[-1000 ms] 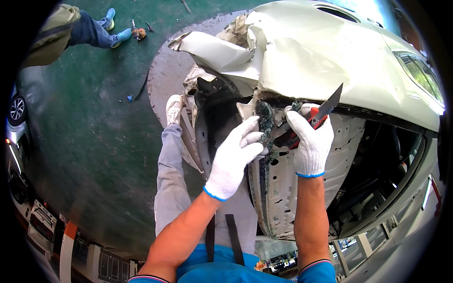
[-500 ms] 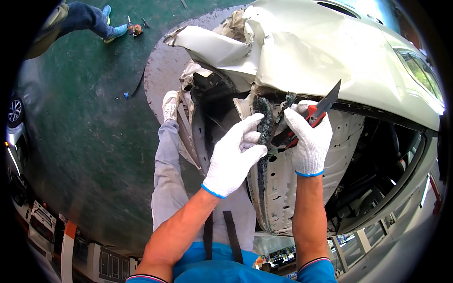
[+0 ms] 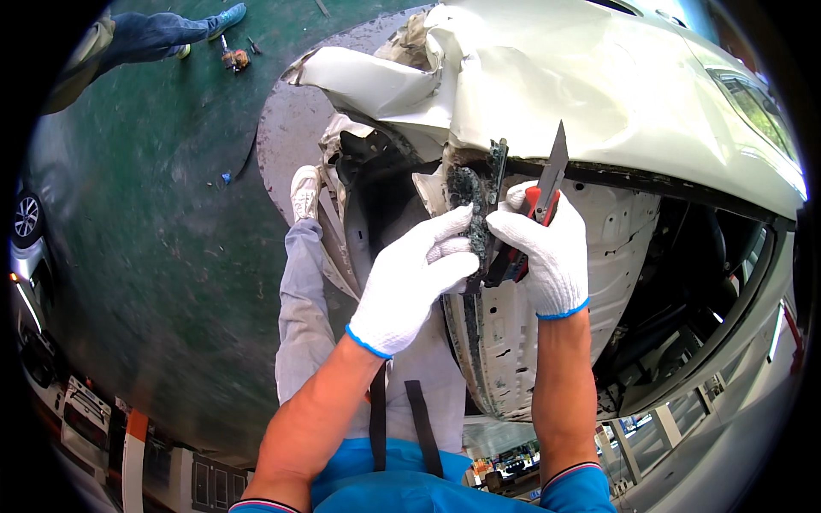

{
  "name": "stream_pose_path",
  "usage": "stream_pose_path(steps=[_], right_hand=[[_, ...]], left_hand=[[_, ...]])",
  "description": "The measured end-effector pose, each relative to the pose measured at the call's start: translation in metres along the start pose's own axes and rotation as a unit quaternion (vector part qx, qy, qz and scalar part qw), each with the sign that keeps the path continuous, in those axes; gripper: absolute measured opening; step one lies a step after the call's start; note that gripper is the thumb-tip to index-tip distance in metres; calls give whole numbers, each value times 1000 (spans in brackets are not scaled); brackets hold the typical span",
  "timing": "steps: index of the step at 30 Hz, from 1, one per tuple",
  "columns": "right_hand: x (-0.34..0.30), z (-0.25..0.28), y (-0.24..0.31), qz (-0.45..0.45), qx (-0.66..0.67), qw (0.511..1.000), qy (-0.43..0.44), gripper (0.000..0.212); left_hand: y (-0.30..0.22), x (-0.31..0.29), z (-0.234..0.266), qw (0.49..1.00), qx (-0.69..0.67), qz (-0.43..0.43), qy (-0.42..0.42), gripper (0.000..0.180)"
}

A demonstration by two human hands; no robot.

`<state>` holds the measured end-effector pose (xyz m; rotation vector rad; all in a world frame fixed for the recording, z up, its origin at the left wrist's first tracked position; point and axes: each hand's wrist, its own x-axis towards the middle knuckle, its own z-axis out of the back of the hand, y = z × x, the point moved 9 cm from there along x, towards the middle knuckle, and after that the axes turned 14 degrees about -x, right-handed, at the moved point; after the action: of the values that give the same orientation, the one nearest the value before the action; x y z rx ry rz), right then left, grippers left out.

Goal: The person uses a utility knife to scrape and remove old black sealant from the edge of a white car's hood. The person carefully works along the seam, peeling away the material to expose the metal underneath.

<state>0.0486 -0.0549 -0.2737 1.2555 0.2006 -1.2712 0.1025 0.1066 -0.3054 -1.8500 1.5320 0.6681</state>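
My left hand [image 3: 409,280], in a white knit glove with a blue cuff, is closed in a pinch on a dark strip [image 3: 464,190] crusted with crumbs that look like broken glass. Gloved the same way, my right hand [image 3: 554,256] grips a red-and-black knife [image 3: 552,169] whose grey blade points up and away from me. Its thumb and fingertips also meet a second narrow dark piece [image 3: 498,171] beside the strip. Both hands are close together over the bare white metal edge [image 3: 513,350] of a wrecked car. Their fingers partly hide the strip and the knife handle.
The car's crumpled white panel [image 3: 556,94] has torn edges beyond my hands. A dark opening [image 3: 693,265] lies to the right. My shoe [image 3: 305,192] rests by bent metal on the left. At upper left, another person's leg [image 3: 154,38] is near a tool [image 3: 235,58] on the green floor.
My right hand has shifted left toward my left hand, and the knife blade has swung more upright. The narrow dark piece has moved left beside the strip. The other person's feet have moved.
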Motion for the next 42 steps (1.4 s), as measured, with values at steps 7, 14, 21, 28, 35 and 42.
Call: stream_pose_path(steps=[7,14,21,28,35,42], right_hand=[[-1,0,-7,-23,19,1000,-2,33],[-2,0,-3,-4,29,1000,-7,33],[-12,-8,15,47,-96,994,38,28],[-31,39,1,27,-114,993,30,38],[-29,36,9,124,-339,931,55,43],[-19,19,-1,117,-405,904,67,41]], left_hand=[[10,3,3,996,-76,35,2,58],[1,5,1,998,-55,16,-14,61],[-21,20,-24,987,135,-70,-59,70],[-25,22,-11,933,318,-125,-109,57],[-43,14,-9,849,486,-184,-91,25],[-50,12,-38,730,613,-301,-2,20]])
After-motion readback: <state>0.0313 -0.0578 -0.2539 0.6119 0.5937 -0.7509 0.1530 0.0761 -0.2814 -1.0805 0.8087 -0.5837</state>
